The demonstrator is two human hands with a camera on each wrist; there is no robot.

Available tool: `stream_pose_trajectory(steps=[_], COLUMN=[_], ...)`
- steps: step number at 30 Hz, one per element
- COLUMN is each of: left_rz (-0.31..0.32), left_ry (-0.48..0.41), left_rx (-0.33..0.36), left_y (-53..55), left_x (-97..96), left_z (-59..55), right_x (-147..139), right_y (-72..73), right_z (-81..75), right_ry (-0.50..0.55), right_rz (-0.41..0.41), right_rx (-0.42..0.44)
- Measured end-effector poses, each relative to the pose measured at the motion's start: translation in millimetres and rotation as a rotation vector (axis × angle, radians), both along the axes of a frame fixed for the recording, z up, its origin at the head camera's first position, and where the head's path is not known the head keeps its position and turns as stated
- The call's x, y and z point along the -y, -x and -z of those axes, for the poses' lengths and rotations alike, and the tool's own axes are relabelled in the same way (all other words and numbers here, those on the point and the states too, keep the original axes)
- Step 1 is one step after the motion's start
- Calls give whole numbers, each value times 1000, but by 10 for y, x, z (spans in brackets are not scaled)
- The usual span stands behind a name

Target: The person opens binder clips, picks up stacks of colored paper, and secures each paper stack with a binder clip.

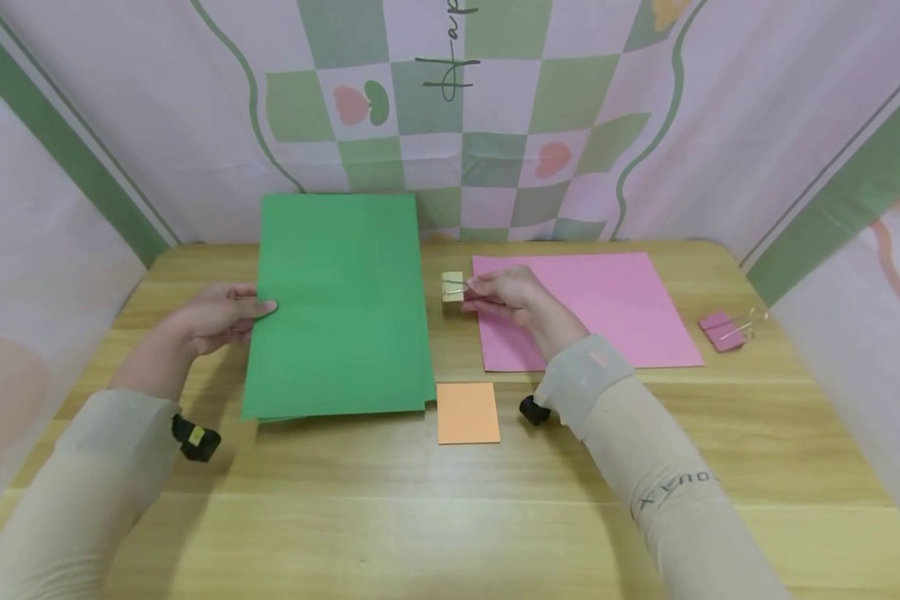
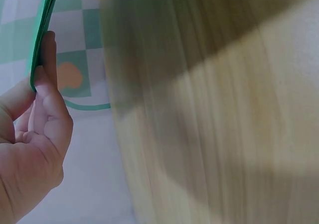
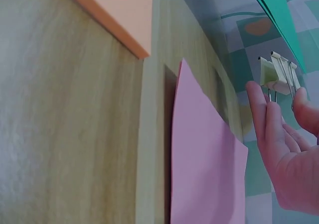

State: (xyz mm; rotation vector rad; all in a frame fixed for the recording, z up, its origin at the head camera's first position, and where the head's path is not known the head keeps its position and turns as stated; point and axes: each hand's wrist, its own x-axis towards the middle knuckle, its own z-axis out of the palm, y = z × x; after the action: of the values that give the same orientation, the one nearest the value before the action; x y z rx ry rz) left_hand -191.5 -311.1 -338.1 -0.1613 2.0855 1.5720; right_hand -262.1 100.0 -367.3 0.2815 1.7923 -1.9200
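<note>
My left hand [image 1: 221, 318] pinches the left edge of a small stack of green paper sheets [image 1: 341, 304], thumb on top and fingers underneath. In the left wrist view the green sheets [image 2: 46, 22] appear edge-on, raised over the table. Beyond their right edge, my right hand [image 1: 525, 300] pinches a pale yellow binder clip [image 1: 452, 287] by its wire handles. The clip points left, a short gap from the green paper in the head view. Seen from the right wrist, the mouth of the binder clip [image 3: 269, 73] is spread apart.
Pink paper [image 1: 607, 312] lies under and beyond my right hand. A square orange pad of notes [image 1: 468, 414] sits near the green paper's lower right corner. At the far right lies a pink binder clip [image 1: 722, 332]. A patterned curtain [image 1: 495, 108] hangs behind the wooden table [image 1: 390, 517].
</note>
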Motion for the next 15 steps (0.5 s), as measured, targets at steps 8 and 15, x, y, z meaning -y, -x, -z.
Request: stream_pose_trajectory(steps=[8, 15], left_rz=[22, 28], left_ry=[24, 48], left_rx=[-11, -18], left_y=[59, 78], left_x=[-34, -47], left_z=[8, 41], right_x=[83, 136], right_y=[-2, -3], right_z=[15, 28], right_ry=[10, 5], right_rz=[-8, -30], right_rx=[6, 10])
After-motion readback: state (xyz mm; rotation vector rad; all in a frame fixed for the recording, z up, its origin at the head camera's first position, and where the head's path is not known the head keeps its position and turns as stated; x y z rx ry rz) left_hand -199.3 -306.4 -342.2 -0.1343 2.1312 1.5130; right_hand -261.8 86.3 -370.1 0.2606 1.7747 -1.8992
